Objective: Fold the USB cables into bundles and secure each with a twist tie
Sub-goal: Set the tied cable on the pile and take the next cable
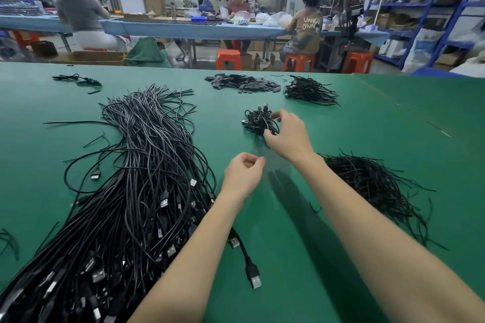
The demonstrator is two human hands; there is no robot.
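— What fills my view from the head camera?

— A green desk (341, 118) in a busy workshop. Largest on it is the heap of loose USB cables (136, 191), black, spread from the near left corner up toward the middle, plugs pointing my way. One single cable (246, 262) lies apart at the heap's near right edge, its plug bare on the green.

— And to the right?

— A pile of black twist ties (372, 186), partly behind my right forearm. Farther back sit a stack of tied bundles (309, 90) and a scatter of small flat black pieces (244, 82).

— The hands?

— My right hand (288, 136) reaches to a small clump of bundled cables (258, 120) mid-desk; its fingers (275, 114) curl over the clump and touch it, thumb at the near side. My left hand (244, 174) hovers nearer, fingers curled in toward the thumb. I cannot tell whether it pinches anything.
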